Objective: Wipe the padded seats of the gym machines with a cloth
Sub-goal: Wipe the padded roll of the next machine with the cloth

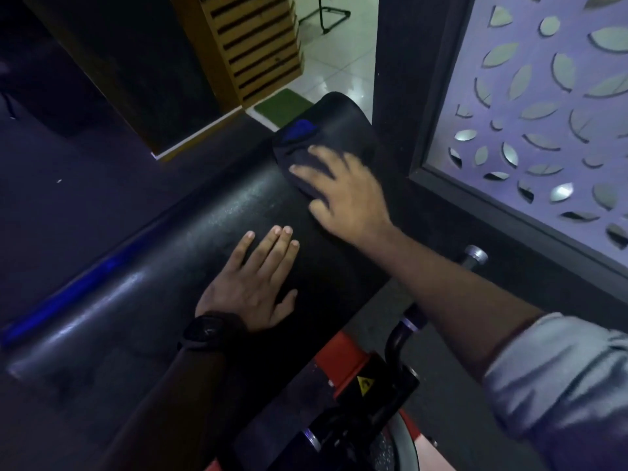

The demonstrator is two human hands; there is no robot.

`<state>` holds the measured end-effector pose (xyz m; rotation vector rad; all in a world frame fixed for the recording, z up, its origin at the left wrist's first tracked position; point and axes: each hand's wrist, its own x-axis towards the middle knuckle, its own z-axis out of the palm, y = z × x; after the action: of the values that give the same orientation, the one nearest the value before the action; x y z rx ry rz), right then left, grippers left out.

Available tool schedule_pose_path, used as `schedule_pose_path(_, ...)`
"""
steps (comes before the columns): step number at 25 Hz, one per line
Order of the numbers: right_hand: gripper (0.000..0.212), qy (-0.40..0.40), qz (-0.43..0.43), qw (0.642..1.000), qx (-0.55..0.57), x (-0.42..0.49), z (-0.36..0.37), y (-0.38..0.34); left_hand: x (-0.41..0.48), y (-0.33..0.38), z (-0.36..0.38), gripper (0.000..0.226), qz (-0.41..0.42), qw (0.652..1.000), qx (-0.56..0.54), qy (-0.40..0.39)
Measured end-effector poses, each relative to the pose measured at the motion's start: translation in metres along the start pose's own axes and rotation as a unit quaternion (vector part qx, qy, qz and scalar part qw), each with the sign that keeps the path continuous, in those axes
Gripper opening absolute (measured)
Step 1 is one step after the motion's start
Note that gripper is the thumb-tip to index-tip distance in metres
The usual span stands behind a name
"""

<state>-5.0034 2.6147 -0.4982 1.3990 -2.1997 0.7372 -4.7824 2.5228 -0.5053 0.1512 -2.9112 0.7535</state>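
Observation:
A long black padded bench pad (217, 226) runs from the lower left up to the doorway. A dark cloth (299, 147) with a blue patch lies on its far end. My right hand (343, 192) presses flat on the cloth with fingers spread. My left hand (258, 277) rests flat on the bare pad nearer to me, fingers straight, with a dark watch on the wrist.
The machine's red and black frame (353, 375) with a warning sticker sits under the pad at the bottom. A metal knob (475, 254) sticks out on the right. A perforated leaf-pattern panel (543, 113) stands right; a slatted wooden panel (258, 52) and tiled floor lie beyond.

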Motion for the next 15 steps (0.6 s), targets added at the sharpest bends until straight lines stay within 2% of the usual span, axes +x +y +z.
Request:
schedule_pose_path(1, 0.058, 0.018, 0.115, 0.993, 0.025, 0.005, -0.003, 0.002, -0.001, 0.0, 0.0, 0.077, 0.001, 1.0, -0.001, 0.003)
schedule_pose_path(2, 0.057, 0.041, 0.263, 0.962, 0.063, 0.006, -0.006, -0.008, -0.001, 0.0, 0.0, 0.077, 0.002, 1.0, 0.0, 0.003)
schedule_pose_path(3, 0.057, 0.044, 0.346, 0.934, 0.083, 0.002, -0.005, -0.027, -0.002, 0.0, 0.0, 0.076, 0.003, 1.0, 0.0, 0.006)
schedule_pose_path(4, 0.057, 0.038, 0.3, 0.951, 0.061, -0.008, 0.001, -0.046, -0.002, 0.0, 0.0, 0.076, 0.004, 1.0, 0.003, 0.008)
schedule_pose_path(5, 0.056, 0.02, 0.162, 0.986, 0.034, -0.024, 0.004, -0.056, -0.002, -0.001, 0.001, 0.075, 0.005, 1.0, 0.006, 0.009)
schedule_pose_path(6, 0.055, 0.004, 0.029, 0.999, 0.018, -0.036, 0.006, -0.049, -0.001, -0.001, 0.002, 0.075, 0.005, 1.0, 0.009, 0.013)
schedule_pose_path(7, 0.054, -0.005, -0.036, 0.999, 0.017, -0.033, 0.004, -0.031, -0.002, 0.0, 0.003, 0.075, 0.005, 1.0, 0.009, 0.018)
schedule_pose_path(8, 0.054, 0.006, -0.003, 1.0, 0.021, -0.021, 0.0, -0.015, -0.002, -0.001, 0.003, 0.075, 0.005, 1.0, 0.009, 0.021)
schedule_pose_path(9, 0.053, 0.024, 0.115, 0.992, 0.048, -0.006, -0.004, -0.009, -0.002, 0.0, 0.003, 0.075, 0.005, 1.0, 0.009, 0.021)
schedule_pose_path(10, 0.052, 0.038, 0.24, 0.967, 0.081, 0.004, -0.008, -0.015, -0.002, 0.0, 0.002, 0.074, 0.005, 1.0, 0.009, 0.021)
schedule_pose_path(11, 0.051, 0.032, 0.281, 0.955, 0.087, 0.009, -0.007, -0.029, -0.002, 0.0, 0.002, 0.074, 0.005, 1.0, 0.009, 0.021)
schedule_pose_path(12, 0.05, 0.028, 0.189, 0.98, 0.051, 0.007, -0.002, -0.045, -0.002, 0.0, 0.001, 0.074, 0.005, 1.0, 0.01, 0.023)
schedule_pose_path(13, 0.049, 0.013, 0.027, 0.999, 0.025, -0.001, 0.0, -0.048, -0.002, 0.0, 0.002, 0.074, 0.005, 1.0, 0.009, 0.025)
schedule_pose_path(14, 0.048, -0.005, -0.096, 0.995, 0.008, -0.005, 0.001, -0.037, -0.002, -0.001, 0.002, 0.073, 0.004, 1.0, 0.008, 0.027)
schedule_pose_path(15, 0.048, -0.014, -0.14, 0.99, 0.003, 0.001, -0.003, -0.019, -0.002, -0.001, 0.002, 0.073, 0.003, 1.0, 0.006, 0.027)
